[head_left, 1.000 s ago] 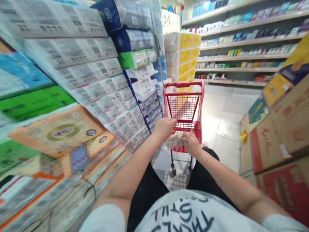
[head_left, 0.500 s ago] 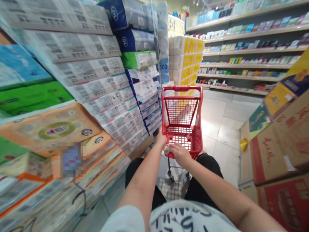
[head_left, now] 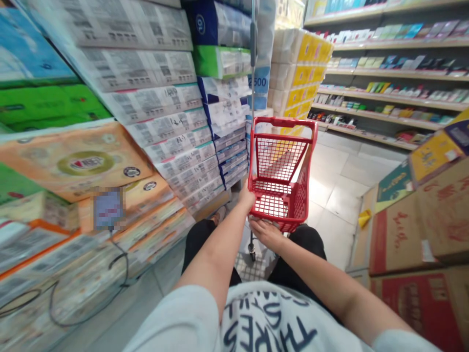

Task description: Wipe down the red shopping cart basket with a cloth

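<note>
A small red plastic shopping cart (head_left: 280, 182) with a grid basket stands in front of me, its handle bar at the far side. My left hand (head_left: 246, 198) is closed on the cart's left edge near the lower corner; its fingertips are hidden behind the red plastic. Just under the near lower rim is my right hand (head_left: 269, 234), palm down, its fingers bent towards the left corner. A small pale crumpled thing, mostly covered, shows at those fingertips. The basket looks empty through its grid. One metal leg with a wheel (head_left: 251, 252) shows below.
Tissue packs (head_left: 172, 115) are stacked high on the left, beside orange packs (head_left: 84, 161) and a black cable (head_left: 126, 274). Yellow-and-white packs (head_left: 300, 68) stand behind the cart. Cardboard cartons (head_left: 399, 234) line the right side. Stocked shelves (head_left: 388, 63) fill the back.
My right hand has shifted down and left along the cart's near edge, beneath the rim. The left hand stays on the left edge. The cart appears slightly turned and the view has tilted.
</note>
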{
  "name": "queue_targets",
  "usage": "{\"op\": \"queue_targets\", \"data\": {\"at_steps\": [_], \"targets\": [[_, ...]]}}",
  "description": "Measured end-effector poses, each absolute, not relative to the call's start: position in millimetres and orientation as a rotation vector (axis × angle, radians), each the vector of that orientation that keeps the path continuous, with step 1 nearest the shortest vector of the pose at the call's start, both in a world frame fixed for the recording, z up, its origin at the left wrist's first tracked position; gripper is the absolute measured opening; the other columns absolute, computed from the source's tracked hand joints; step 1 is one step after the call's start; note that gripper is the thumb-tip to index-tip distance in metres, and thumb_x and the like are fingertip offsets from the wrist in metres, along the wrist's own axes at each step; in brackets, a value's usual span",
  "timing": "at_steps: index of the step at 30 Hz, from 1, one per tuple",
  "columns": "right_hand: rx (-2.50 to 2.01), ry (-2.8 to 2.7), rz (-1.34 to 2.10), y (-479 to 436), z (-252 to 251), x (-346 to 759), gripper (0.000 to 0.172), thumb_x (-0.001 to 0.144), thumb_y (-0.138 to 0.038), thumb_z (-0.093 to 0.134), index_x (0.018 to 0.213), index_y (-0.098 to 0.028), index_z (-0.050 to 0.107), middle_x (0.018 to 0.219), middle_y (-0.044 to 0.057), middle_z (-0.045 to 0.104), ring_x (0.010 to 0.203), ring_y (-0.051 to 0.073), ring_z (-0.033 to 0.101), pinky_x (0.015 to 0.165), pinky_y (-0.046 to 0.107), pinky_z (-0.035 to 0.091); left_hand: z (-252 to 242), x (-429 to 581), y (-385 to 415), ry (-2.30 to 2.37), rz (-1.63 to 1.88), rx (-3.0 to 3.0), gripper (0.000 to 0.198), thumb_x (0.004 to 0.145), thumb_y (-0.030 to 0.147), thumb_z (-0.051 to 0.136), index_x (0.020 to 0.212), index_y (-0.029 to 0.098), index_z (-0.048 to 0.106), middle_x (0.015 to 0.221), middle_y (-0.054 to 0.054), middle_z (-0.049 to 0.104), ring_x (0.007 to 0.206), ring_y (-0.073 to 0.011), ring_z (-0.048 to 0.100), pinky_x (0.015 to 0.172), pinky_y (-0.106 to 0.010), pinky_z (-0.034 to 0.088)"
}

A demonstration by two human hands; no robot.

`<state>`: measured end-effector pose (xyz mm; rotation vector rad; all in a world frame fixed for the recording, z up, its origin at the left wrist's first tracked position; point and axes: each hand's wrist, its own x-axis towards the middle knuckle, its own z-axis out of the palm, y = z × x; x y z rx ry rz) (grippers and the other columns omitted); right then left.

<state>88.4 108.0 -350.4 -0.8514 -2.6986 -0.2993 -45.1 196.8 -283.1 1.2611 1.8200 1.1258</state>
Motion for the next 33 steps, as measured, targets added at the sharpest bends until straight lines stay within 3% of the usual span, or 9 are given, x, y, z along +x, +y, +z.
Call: {"op": "queue_targets", "data": {"at_steps": [3,8,14,19,28,33], "targets": [[-0.863,-2.726,-0.368,104,-359,77,0.031,0.093,-0.014,0.041,0.117,-0.017,0.060,0.118,0.012,0.064,0.097,0.020,0.060,0.080,0.031,0.053,-280,-49,197,1.937,0.963,1.371,0.057,0.085,0.026,0.053,0.141,0.032,0.039,0.120,-0.006,0.066,0.105,-0.0253,0.064,0.091,-0.036,0.048],[-0.725,-2.661,-0.498,109,-368,79,0.028,0.092,-0.011,0.044,0.112,-0.019,0.062,0.119,0.007,0.064,0.118,0.021,0.051,0.098,0.037,0.045,-275,-55,196,2.060,0.805,1.416,0.061,0.085,0.026,0.050,0.143,0.034,0.033,0.127,-0.006,0.061,0.106,-0.0265,0.063,0.091,-0.039,0.048],[-0.387,-2.615,-0.480,122,-364,112,0.024,0.093,-0.013,0.047,0.111,-0.016,0.063,0.116,0.007,0.067,0.119,0.019,0.051,0.096,0.033,0.043,-280,-52,188,1.841,1.060,1.352,0.057,0.081,0.030,0.061,0.135,0.032,0.046,0.110,-0.003,0.070,0.095,-0.0242,0.067,0.085,-0.033,0.050],[-0.250,-2.554,-0.539,119,-368,128,0.023,0.093,-0.014,0.048,0.108,-0.015,0.066,0.116,0.007,0.068,0.122,0.020,0.051,0.100,0.035,0.039,-284,-42,178,1.718,1.230,1.309,0.059,0.076,0.026,0.069,0.132,0.029,0.049,0.117,-0.003,0.068,0.106,-0.0228,0.062,0.095,-0.033,0.046],[-0.308,-2.641,-0.530,140,-369,129,0.026,0.095,-0.016,0.045,0.111,-0.015,0.065,0.118,0.009,0.067,0.121,0.019,0.052,0.097,0.033,0.041,-278,-39,192,1.790,1.198,1.341,0.048,0.083,0.026,0.060,0.130,0.032,0.051,0.119,-0.001,0.067,0.106,-0.0216,0.063,0.094,-0.032,0.046],[-0.360,-2.618,-0.502,145,-375,131,0.024,0.094,-0.016,0.047,0.108,-0.016,0.066,0.115,0.008,0.068,0.118,0.017,0.053,0.093,0.032,0.041,-284,-36,203,1.911,1.073,1.411,0.056,0.086,0.013,0.045,0.140,0.025,0.040,0.127,-0.009,0.061,0.112,-0.0246,0.060,0.096,-0.037,0.045]]}}
